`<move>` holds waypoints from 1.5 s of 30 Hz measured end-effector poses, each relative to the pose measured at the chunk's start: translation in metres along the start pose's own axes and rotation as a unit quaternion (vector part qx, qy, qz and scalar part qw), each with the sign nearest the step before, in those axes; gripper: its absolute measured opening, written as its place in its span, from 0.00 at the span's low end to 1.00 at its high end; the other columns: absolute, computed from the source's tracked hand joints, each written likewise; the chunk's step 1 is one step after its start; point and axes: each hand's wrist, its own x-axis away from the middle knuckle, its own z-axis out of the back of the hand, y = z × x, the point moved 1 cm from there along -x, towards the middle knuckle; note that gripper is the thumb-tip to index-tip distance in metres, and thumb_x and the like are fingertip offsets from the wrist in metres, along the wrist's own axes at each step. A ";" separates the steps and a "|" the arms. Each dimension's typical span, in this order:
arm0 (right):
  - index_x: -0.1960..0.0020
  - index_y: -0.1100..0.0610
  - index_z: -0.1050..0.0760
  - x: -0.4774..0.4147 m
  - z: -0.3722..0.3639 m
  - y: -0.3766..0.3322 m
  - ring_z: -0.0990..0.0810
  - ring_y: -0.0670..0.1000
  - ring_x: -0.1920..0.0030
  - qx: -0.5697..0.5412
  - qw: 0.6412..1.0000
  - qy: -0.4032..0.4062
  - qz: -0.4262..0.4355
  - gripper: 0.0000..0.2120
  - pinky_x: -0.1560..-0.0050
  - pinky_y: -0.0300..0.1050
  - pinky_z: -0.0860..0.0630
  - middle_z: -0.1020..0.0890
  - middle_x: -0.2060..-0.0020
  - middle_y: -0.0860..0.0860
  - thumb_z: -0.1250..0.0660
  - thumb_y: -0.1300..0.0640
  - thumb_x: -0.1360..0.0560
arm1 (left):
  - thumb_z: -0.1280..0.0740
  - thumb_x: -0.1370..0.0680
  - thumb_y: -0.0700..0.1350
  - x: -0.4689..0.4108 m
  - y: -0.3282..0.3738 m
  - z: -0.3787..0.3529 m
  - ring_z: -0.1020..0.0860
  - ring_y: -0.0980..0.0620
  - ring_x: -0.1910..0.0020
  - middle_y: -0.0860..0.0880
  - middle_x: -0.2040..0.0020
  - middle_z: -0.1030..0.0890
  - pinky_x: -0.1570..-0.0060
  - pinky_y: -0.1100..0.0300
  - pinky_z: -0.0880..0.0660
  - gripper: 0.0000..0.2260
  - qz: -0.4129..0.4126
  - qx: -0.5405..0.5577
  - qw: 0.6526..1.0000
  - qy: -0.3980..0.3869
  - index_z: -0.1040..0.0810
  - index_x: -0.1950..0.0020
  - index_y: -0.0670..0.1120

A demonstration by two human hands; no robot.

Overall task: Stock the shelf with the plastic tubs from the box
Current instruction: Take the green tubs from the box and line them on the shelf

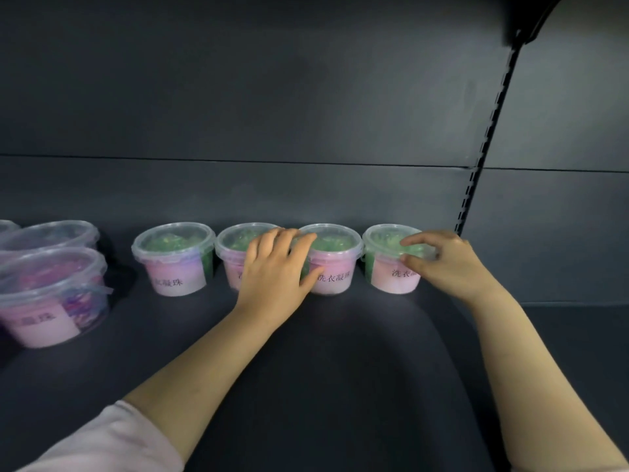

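Pink sleeve (pixel 102 444) at 7 o'clock. L forearm (pixel 204 369) runs up toward 12, R forearm (pixel 531 369) comes in from 5 o'clock, both over dark shelf deck (pixel 340 352). L hand (pixel 275 267) sits approx. centre with fingers spread & fairly straight. Its palm covers the front of tub 2 (pixel 235 243), fingertips lie over the lids, thumb sticks out at 3 o'clock touching the label of tub 3 (pixel 335 267). No curl round either tub. R hand (pixel 449 264), at 3 o'clock of L, pinches the rim of tub 4 (pixel 384 257), w/ index on the clear lid & thumb on the label front. Tub 1 (pixel 175 258) stands untouched at 9 o'clock of tub 2, rims just beside. All 4 are upright w/ lids on & green fill, in a row at the back of the deck. Front purple tub (pixel 51 298) & rear purple tub (pixel 51 235) sit at 9 o'clock of view, well apart from the row. Behind everything are the back panel (pixel 272 97) & slotted upright (pixel 490 137) at 2 o'clock.
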 end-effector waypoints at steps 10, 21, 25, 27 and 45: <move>0.49 0.44 0.21 0.000 -0.005 0.006 0.31 0.55 0.36 -0.020 0.999 0.018 0.030 0.09 0.31 0.51 0.36 0.26 0.44 0.46 0.29 0.54 0.28 | 0.33 0.27 0.57 0.001 -0.001 -0.006 0.25 0.44 0.43 0.49 0.41 0.23 0.42 0.48 0.33 0.19 0.009 0.002 1.000 0.004 0.22 0.41 0.49; 0.41 0.55 0.22 0.073 0.007 -0.047 0.29 0.58 0.37 0.116 0.973 0.195 0.029 0.14 0.40 0.45 0.35 0.21 0.41 0.52 0.32 0.54 0.26 | 0.35 0.26 0.53 -0.013 0.004 0.030 0.28 0.43 0.41 0.47 0.41 0.23 0.39 0.48 0.34 0.19 0.008 0.081 0.997 -0.007 0.25 0.39 0.46; 0.38 0.54 0.23 0.135 0.030 -0.086 0.28 0.59 0.38 0.200 0.956 0.216 -0.009 0.16 0.38 0.51 0.31 0.22 0.40 0.53 0.33 0.54 0.26 | 0.38 0.23 0.51 -0.008 0.018 0.063 0.30 0.42 0.39 0.46 0.38 0.25 0.39 0.50 0.36 0.19 0.004 0.171 0.984 -0.046 0.28 0.35 0.46; 0.38 0.55 0.24 0.171 0.039 -0.105 0.28 0.59 0.38 0.233 0.943 0.235 -0.035 0.17 0.40 0.53 0.28 0.22 0.40 0.54 0.33 0.53 0.26 | 0.38 0.23 0.50 0.000 0.023 0.082 0.30 0.42 0.40 0.46 0.39 0.24 0.41 0.49 0.35 0.18 -0.029 0.200 0.978 -0.045 0.27 0.36 0.46; 0.40 0.53 0.25 0.486 0.027 -0.127 0.24 0.61 0.45 0.381 0.823 0.310 -0.285 0.16 0.48 0.54 0.26 0.18 0.48 0.54 0.32 0.50 0.26 | 0.37 0.24 0.51 0.183 0.096 0.207 0.28 0.47 0.41 0.50 0.43 0.23 0.42 0.51 0.31 0.14 -0.291 0.363 0.884 -0.050 0.25 0.40 0.48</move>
